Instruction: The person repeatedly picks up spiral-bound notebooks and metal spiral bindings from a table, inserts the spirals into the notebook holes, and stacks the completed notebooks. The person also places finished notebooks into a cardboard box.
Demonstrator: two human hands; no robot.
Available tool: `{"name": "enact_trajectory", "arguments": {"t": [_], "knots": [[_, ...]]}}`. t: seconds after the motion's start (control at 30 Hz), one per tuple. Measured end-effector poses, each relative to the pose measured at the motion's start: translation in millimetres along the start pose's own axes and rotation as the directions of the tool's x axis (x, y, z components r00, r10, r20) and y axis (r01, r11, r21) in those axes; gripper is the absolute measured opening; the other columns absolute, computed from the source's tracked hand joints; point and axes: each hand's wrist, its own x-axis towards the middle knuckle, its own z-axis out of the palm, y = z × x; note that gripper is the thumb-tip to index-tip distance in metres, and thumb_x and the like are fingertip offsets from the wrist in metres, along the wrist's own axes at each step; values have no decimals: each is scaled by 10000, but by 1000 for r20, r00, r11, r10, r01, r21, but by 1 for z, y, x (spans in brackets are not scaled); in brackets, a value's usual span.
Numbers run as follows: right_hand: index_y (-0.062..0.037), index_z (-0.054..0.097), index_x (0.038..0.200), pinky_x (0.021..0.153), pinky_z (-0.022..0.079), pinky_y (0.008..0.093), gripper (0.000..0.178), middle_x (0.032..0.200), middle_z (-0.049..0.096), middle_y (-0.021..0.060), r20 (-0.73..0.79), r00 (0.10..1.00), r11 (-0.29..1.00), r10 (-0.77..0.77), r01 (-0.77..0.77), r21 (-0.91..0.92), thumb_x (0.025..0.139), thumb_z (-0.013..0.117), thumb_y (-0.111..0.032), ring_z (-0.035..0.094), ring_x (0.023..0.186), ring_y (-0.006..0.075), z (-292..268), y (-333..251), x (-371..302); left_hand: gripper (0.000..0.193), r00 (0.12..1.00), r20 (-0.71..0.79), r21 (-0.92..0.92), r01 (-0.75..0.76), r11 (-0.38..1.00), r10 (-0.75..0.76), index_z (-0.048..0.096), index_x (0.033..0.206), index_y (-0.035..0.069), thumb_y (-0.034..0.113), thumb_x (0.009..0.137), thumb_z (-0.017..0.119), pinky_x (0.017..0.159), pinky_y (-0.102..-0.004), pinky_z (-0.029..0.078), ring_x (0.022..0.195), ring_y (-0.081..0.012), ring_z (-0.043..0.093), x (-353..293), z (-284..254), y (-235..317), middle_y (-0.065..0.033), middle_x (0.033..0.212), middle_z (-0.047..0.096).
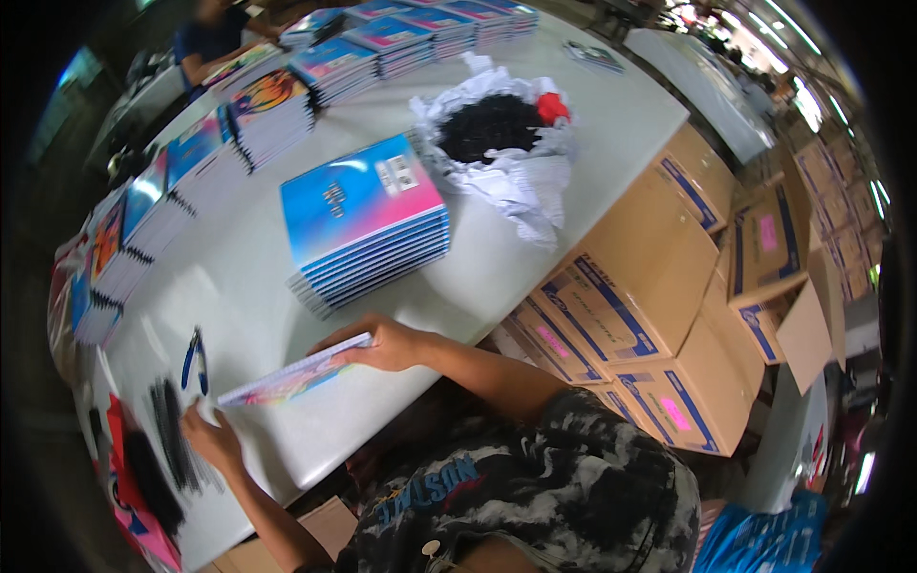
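Notebook (pixel 301 375) held — seemingly unfinished.
Right hand (pixel 390 344) grips it; left hand (pixel 212 437) half-curled beside coils (pixel 172 435), left edge of tabletop (pixel 296 444) — stack (pixel 368 215) seemingly finished.

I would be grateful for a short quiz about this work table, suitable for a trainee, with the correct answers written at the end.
1. Which hand grips the thin colourful booklet?
2. True or false: the blue-handled pliers lie on the white table.
3. Choose one. The crumpled white wrapping has in it:
A) the blue-handled pliers
B) a black heap
C) cardboard boxes

Key
1. The right hand.
2. True.
3. B.
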Motion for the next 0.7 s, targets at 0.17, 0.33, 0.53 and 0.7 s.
{"name": "enact_trajectory", "arguments": {"t": [0.17, 0.33, 0.53, 0.7], "knots": [[-81, 598, 1132, 882, 439, 275, 331, 1123, 612, 86, -18, 979, 978, -204, 203, -41, 803, 623, -55, 570, 1012, 136, 3, -2, 6, 319, 893, 52, 313, 411, 856, -447, 493, 1029, 68, 337, 859, 507, 760, -476, 441, 977, -358, 531, 10, 9, -60, -161, 1054, 538], [-6, 585, 1122, 876, 450, 268, 290, 1119, 605, 113, -17, 990, 984, -143, 144, 108, 833, 584, -3, 568, 993, 148, 2, 8, 5, 312, 924, -55, 108, 382, 918, -378, 614, 940, 95, 377, 839, 528, 709, -425, 454, 873, -339, 572, 29, -13, -86, -145, 950, 585], [26, 589, 1097, 859, 446, 255, 267, 1058, 629, 109, -37, 980, 978, -196, 198, 66, 830, 581, 11, 575, 948, 128, 4, 2, 8, 281, 896, -145, -360, 348, 866, -420, 593, 974, 6, 240, 829, 536, 627, -310, 452, 687, -216, 591, 52, -54, -102, -119, 852, 622], [35, 599, 1071, 822, 452, 238, 259, 1012, 638, 89, -116, 979, 985, -167, 170, 15, 815, 611, -1, 578, 897, 109, 1, 4, 9, 261, 920, 362, -850, 261, 458, 148, 550, 937, 12, 243, 907, 432, 525, -195, 297, 584, -53, 338, 33, -83, 33, 23, 694, 441]]}}
